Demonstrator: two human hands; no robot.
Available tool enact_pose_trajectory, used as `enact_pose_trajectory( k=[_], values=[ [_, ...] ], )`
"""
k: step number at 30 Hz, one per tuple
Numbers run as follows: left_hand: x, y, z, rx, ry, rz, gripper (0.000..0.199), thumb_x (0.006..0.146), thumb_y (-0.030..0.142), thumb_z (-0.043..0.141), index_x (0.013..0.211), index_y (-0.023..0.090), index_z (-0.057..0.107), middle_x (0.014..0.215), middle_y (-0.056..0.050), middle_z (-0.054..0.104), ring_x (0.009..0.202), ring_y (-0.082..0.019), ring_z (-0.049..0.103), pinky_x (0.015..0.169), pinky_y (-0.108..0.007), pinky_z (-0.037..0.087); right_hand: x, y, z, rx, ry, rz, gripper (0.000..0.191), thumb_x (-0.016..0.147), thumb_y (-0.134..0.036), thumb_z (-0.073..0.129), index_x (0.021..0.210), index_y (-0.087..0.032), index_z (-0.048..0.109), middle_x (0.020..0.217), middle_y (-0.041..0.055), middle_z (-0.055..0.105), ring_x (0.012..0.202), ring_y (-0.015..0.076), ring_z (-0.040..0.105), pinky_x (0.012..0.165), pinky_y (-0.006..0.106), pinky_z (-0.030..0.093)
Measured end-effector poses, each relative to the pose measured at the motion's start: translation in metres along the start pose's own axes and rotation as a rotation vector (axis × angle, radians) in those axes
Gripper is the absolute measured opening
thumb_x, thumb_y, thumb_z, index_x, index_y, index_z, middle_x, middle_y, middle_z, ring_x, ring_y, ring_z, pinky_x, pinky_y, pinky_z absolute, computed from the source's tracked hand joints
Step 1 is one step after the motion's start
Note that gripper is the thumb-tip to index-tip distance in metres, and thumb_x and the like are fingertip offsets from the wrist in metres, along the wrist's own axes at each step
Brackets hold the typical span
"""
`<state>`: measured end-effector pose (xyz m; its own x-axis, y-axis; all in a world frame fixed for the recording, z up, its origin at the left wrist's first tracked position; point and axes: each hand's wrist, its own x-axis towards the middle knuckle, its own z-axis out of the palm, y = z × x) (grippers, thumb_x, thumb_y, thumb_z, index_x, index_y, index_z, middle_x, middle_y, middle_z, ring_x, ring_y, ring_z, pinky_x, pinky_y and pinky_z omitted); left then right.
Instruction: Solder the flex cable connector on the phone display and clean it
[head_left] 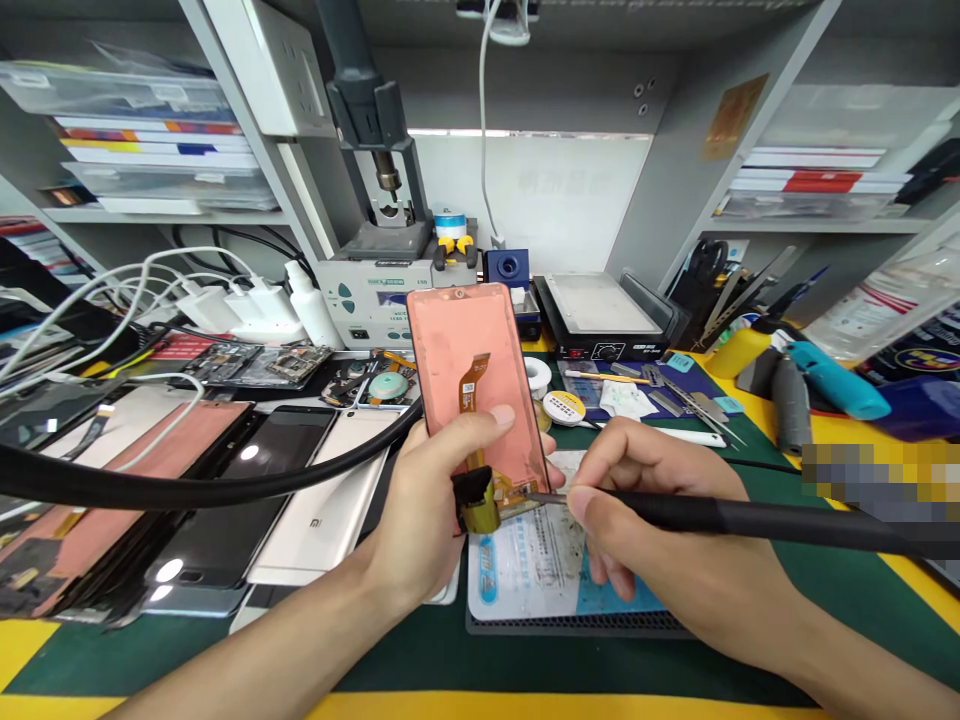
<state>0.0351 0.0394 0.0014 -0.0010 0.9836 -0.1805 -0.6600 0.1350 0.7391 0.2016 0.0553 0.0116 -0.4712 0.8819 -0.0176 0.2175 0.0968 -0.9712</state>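
My left hand (427, 480) holds a phone screen panel (450, 330) upright, its copper-coloured back facing me. The thumb presses on that back, and fingertips show at the right edge. A brown flex cable (472, 380) runs down the panel, and a strip with a yellow-green sheen (484, 512) curls out at the bottom. In my right hand (637, 490), thumb and fingers pinch a slim black tool (712, 515) with a thin metal tip; its exact kind is unclear. That tip meets the panel's lower right corner, at small gold-coloured parts.
A black cable (225, 485) crosses in front at left, above several phones and panels, including a white phone (322, 500). Below my hands lies a blue-and-white mat (517, 580). Behind stand a grey soldering station (375, 305) and a flat heating plate (607, 303). Tweezers (705, 410) lie at right.
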Motion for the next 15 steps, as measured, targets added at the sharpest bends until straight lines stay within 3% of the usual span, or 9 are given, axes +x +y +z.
enact_pose_trajectory(
  k=[15],
  values=[
    [-0.0004,0.0011,0.0008,-0.005,0.001,-0.003,0.021,0.081,0.024,0.066,0.098,0.015,0.073,0.086,-0.008,0.076,0.081,-0.027,0.073,0.076,-0.039,0.059,-0.0008,-0.006,0.0043,0.0,0.054,0.041,0.016,0.081,-0.021,0.063,0.068,-0.021,0.053,0.05,-0.0049,0.056,0.039,0.008,0.048,0.041,0.02,0.038]
  ],
)
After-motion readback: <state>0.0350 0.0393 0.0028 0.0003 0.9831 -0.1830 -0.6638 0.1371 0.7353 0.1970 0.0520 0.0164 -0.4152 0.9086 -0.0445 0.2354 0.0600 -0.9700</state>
